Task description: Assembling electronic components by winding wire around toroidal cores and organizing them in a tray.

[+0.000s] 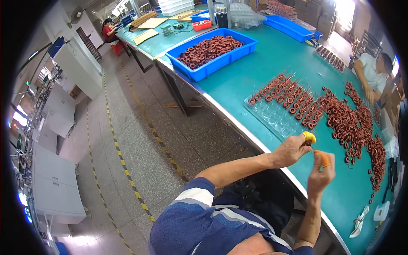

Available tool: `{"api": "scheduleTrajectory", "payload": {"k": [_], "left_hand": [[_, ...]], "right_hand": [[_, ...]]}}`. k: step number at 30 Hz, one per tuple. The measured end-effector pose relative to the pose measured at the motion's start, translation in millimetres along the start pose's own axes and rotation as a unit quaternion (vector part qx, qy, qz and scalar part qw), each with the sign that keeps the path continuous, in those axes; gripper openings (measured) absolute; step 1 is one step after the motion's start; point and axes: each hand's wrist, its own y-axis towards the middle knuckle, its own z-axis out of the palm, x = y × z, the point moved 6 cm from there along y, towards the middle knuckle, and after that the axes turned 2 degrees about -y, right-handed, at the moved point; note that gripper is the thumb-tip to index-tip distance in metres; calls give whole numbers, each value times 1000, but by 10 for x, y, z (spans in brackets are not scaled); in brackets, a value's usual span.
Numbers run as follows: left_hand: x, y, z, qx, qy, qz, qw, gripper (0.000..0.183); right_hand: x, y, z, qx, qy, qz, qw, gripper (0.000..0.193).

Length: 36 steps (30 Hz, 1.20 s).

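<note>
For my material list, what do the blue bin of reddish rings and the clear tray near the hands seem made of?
Blue bin: probably moulded plastic, semi-gloss, by its uniform colour. Clear tray: likely thin, shiny plastic; the green tabletop shows through, with bright glints.

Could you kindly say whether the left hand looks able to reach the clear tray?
Probably yes: the left hand is near the clear tray with nothing visible between, though it holds a reddish ring.

grey cabinets (55,165) stand left of striped floor tape (123,164); a fan (77,15) hangs beyond.
</note>
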Motion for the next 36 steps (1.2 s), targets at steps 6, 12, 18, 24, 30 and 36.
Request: {"api": "scheduleTrajectory", "payload": {"k": [6,12,18,24,30,36], "left_hand": [[-66,40,-175,-15,124,0,992,23],[-22,27,-113,25,20,-9,999,23],[66,-76,-144,52,-53,-118,990,22],[128,-45,-218,33,-82,-149,985,16],[133,-27,-199,39,-177,-165,969,19],[92,-41,-114,75,-172,-182,965,20]], "right_hand": [[-80,55,164,-24,41,46,998,8],[-385,38,187,5,142,220,965,22],[-496,-117,338,44,272,266,924,27],[-565,-230,436,31,312,292,903,32],[-597,-350,489,122,323,319,883,39],[-575,-162,353,72,364,258,892,27]]}}
